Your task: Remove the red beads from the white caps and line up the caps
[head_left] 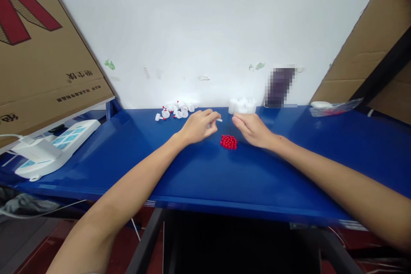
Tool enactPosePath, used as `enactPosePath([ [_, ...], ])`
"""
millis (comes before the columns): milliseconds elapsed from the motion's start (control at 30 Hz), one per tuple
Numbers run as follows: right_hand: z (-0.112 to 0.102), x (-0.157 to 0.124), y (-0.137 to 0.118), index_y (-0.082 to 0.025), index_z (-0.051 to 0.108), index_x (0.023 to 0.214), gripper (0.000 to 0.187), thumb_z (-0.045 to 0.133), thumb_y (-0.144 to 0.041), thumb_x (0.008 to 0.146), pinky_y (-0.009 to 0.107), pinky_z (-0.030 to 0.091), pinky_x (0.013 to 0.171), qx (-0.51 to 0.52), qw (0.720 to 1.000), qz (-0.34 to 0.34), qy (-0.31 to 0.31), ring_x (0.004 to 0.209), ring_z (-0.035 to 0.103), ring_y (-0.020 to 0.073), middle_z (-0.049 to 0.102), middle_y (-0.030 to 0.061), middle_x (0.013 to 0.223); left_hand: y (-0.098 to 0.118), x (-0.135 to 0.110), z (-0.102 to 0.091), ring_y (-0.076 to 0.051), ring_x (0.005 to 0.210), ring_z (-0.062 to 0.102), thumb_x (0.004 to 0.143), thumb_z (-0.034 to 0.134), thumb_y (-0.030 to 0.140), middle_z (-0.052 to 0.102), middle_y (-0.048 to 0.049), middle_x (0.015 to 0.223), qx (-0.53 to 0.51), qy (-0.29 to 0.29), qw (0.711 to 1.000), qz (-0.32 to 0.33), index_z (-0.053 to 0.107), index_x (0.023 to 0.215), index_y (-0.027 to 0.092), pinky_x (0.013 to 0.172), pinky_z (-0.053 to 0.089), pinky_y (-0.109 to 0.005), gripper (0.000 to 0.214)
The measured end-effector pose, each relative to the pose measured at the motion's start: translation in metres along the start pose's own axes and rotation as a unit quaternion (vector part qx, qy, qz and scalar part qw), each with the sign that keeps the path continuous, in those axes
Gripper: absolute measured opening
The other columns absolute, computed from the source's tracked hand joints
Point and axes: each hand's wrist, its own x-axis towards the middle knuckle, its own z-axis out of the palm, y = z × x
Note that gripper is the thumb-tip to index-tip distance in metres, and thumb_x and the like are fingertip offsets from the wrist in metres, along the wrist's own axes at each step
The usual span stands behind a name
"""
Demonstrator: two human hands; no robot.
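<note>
A cluster of small red beads [228, 142] lies on the blue table [205, 180], between my two hands. My left hand [199, 125] rests just left of the beads, its fingers pinched on a small white plastic piece [218, 120] that sticks out to the right. My right hand [252, 129] sits just right of the beads with fingers curled together; what they hold, if anything, is hidden. Several white pieces with red tips [176, 111] lie behind my left hand. A stack of plain white pieces [242, 105] stands behind my right hand.
A white power strip [53, 147] lies at the table's left end. Cardboard boxes lean at the left [41, 51] and right [369, 47]. A clear plastic bag [334, 108] lies at the back right. A white wall runs behind the table.
</note>
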Motion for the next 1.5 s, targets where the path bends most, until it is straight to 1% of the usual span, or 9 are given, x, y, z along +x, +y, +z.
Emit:
enactPosePath([
  [100,-0.002,-0.001,0.011,-0.023,0.039,0.081,0.025,0.033,-0.035,0.102,0.031,0.033,0.063,-0.014,0.998,0.009,-0.053,0.064,0.045,0.0158,0.048,-0.001,0.071,-0.004,-0.001,-0.002,-0.015,0.075,0.061,0.09,0.047,0.016,0.066,-0.0044,0.088,-0.035,0.008,0.999,-0.026,0.062,0.105,0.018,0.073,0.048,-0.028,0.022],
  [233,-0.001,-0.002,0.02,-0.022,0.044,0.09,0.017,0.038,-0.035,0.099,0.032,0.037,0.069,-0.059,0.994,0.025,-0.09,0.074,0.051,0.0186,0.057,0.0037,0.084,-0.004,-0.003,-0.001,-0.015,0.078,0.062,0.092,0.047,0.02,0.068,-0.0047,0.09,-0.06,0.003,0.997,-0.038,0.063,0.106,0.018,0.074,0.049,-0.028,0.021],
  [400,-0.001,-0.001,0.022,-0.022,0.052,0.094,0.023,0.04,-0.04,0.1,0.032,0.038,0.07,-0.078,0.988,0.025,-0.129,0.079,0.056,0.0201,0.063,0.0053,0.089,-0.004,-0.004,0.001,-0.016,0.078,0.063,0.091,0.046,0.021,0.068,-0.005,0.09,-0.068,-0.004,0.997,-0.044,0.064,0.106,0.018,0.075,0.049,-0.029,0.023],
  [500,-0.001,0.0,0.022,-0.021,0.056,0.086,0.032,0.038,-0.043,0.101,0.032,0.037,0.066,-0.096,0.984,0.031,-0.148,0.074,0.056,0.0193,0.063,0.0046,0.083,-0.004,-0.004,0.001,-0.016,0.078,0.063,0.091,0.046,0.021,0.068,-0.005,0.09,-0.069,-0.011,0.996,-0.048,0.064,0.106,0.018,0.074,0.049,-0.029,0.023],
  [700,0.002,0.002,0.017,-0.02,0.057,0.068,0.044,0.039,-0.042,0.101,0.033,0.033,0.062,-0.144,0.979,0.037,-0.142,0.068,0.055,0.0203,0.064,0.0074,0.074,-0.005,-0.004,0.003,-0.017,0.081,0.065,0.091,0.047,0.022,0.069,-0.0057,0.093,-0.075,-0.023,0.995,-0.054,0.064,0.107,0.018,0.077,0.05,-0.03,0.024],
  [833,0.005,0.005,0.015,-0.02,0.058,0.068,0.044,0.037,-0.041,0.102,0.033,0.033,0.062,-0.189,0.967,0.03,-0.167,0.069,0.057,0.0208,0.065,0.0083,0.076,-0.005,-0.005,0.004,-0.017,0.085,0.066,0.091,0.047,0.022,0.07,-0.006,0.097,-0.078,-0.035,0.995,-0.056,0.065,0.106,0.018,0.08,0.051,-0.03,0.024],
  [967,0.006,0.006,0.019,-0.021,0.058,0.072,0.045,0.034,-0.044,0.102,0.032,0.033,0.062,-0.162,0.972,0.047,-0.167,0.072,0.058,0.021,0.067,0.0074,0.08,-0.005,-0.005,0.004,-0.017,0.083,0.065,0.091,0.047,0.022,0.07,-0.0057,0.095,-0.076,-0.038,0.995,-0.056,0.065,0.106,0.018,0.078,0.051,-0.03,0.024],
  [1267,0.002,0.005,0.018,-0.021,0.056,0.072,0.025,0.043,-0.026,0.092,0.03,0.034,0.063,-0.091,0.979,0.083,-0.164,0.069,0.056,0.0184,0.065,0.0039,0.077,-0.006,-0.006,0.005,-0.017,0.083,0.065,0.09,0.047,0.023,0.07,-0.0051,0.094,-0.075,-0.045,0.995,-0.057,0.065,0.106,0.019,0.077,0.05,-0.03,0.024],
  [1500,0.003,0.006,0.018,-0.022,0.059,0.078,0.011,0.05,-0.023,0.084,0.028,0.034,0.061,-0.053,0.981,0.107,-0.156,0.063,0.052,0.0159,0.063,-0.0001,0.07,-0.009,-0.006,0.006,-0.018,0.084,0.066,0.091,0.047,0.024,0.071,-0.0056,0.095,-0.077,-0.043,0.994,-0.067,0.065,0.106,0.018,0.078,0.051,-0.031,0.025],
])
